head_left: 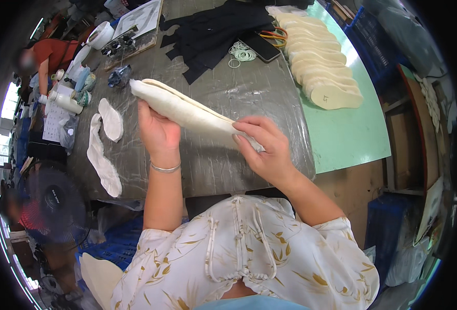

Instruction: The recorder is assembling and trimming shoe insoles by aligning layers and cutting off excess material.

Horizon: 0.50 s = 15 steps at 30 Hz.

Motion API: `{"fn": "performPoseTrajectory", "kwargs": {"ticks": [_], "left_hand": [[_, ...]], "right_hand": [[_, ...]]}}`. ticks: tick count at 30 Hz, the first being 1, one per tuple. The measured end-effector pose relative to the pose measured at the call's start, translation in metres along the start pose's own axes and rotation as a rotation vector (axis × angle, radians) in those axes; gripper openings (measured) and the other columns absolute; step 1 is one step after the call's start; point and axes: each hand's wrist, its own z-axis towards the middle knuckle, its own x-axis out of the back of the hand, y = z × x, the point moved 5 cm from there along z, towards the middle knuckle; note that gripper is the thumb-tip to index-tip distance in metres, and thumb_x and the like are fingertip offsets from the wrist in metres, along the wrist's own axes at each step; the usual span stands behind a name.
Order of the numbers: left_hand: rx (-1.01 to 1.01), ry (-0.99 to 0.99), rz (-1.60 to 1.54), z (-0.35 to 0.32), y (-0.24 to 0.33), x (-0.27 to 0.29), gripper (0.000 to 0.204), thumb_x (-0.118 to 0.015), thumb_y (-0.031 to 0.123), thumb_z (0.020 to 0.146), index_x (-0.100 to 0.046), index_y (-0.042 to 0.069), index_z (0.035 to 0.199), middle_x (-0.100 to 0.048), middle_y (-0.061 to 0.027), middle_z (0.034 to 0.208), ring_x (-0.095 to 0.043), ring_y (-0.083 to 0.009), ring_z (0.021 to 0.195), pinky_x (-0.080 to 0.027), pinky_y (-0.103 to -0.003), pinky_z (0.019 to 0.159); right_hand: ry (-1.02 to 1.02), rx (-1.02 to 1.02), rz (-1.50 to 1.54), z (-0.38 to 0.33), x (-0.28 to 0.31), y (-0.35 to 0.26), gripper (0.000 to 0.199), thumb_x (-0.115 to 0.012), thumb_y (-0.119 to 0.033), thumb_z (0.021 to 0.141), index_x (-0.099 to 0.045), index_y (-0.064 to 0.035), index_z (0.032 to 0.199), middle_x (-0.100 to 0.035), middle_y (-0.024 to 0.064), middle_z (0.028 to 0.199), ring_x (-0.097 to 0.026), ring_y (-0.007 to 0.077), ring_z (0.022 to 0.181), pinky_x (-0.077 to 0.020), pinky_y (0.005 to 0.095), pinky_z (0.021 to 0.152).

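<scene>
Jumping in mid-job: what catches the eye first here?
Both hands, left hand and right hand, hold a long cream sole piece above the grey table at centre. A row of cream insoles lies overlapped at upper right, and black cloth is piled at the top.

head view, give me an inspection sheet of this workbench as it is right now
surface: grey table under a creased clear sheet, green board on its right end
job's things: cream insole stack held above the table
clutter: loose white insole pieces, row of cream insoles, black fabric pile, white rubber bands, dark phone, bottles at the left edge
hands: left hand grips the stack's middle; right hand pinches its near end
cables: nothing seen
surroundings: fan at lower left, blue crates, another person at far left
</scene>
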Motion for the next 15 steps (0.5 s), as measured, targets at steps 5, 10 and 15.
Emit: {"fn": "performPoseTrajectory", "kwargs": {"ticks": [5,10,15], "left_hand": [[-0.061,0.015,0.118,-0.010,-0.004,-0.007,0.031,-0.040,0.028,0.104,-0.052,0.007,0.124,-0.058,-0.0072,0.121,-0.057,-0.0201,0.112,-0.047,-0.039,0.098],[-0.122,0.017,0.154,-0.013,-0.004,-0.010,0.031,-0.042,0.028,0.103,-0.052,0.005,0.122,-0.058,-0.0076,0.118,-0.056,-0.0201,0.110,-0.046,-0.038,0.096],[-0.096,-0.001,0.117,-0.012,-0.008,-0.007,0.029,-0.043,0.026,0.103,-0.052,0.006,0.121,-0.058,-0.0081,0.117,-0.057,-0.0203,0.109,-0.046,-0.038,0.095]], "right_hand": [[0.025,0.102,-0.169,0.016,-0.020,-0.013,0.028,-0.074,-0.010,0.075,-0.068,-0.0063,0.102,-0.063,0.0055,0.097,-0.059,0.0231,0.080,-0.0448,0.0352,0.070],[0.043,0.114,-0.266,0.018,-0.033,-0.014,0.029,-0.074,-0.012,0.075,-0.067,-0.0067,0.103,-0.062,0.0047,0.095,-0.058,0.0215,0.080,-0.0427,0.0357,0.073],[0.084,0.099,-0.196,0.026,-0.031,-0.016,0.033,-0.077,-0.008,0.072,-0.068,-0.0058,0.103,-0.063,0.0087,0.094,-0.059,0.0258,0.079,-0.0447,0.0367,0.069]]}}
